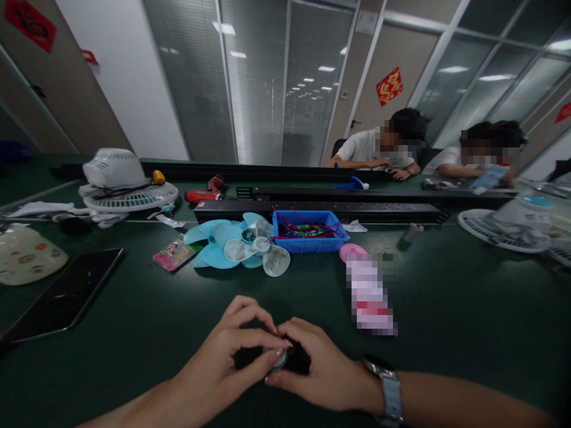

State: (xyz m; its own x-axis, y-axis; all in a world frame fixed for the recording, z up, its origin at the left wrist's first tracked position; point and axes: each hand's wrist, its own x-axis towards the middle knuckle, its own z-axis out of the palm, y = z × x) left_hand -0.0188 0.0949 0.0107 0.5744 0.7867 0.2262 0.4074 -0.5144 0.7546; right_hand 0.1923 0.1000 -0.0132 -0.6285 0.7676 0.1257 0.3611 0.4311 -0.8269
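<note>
We have both hands low over the dark green surface (pixel 446 309). Our left hand (pixel 232 362) and right hand (pixel 319 371) meet around a small dark part (pixel 298 360) with a pale round end. Each grip is closed on it, fingertips pinching from either side, so it sits between the two hands — whether it rests on the surface we cannot tell. A wristwatch (pixel 390 389) sits on the right wrist. Farther back lie pale blue fan blades (pixel 218 249), a blue bin (pixel 307 245) of wires just beside them, and — well to the left — a black tablet (pixel 66 297).
</note>
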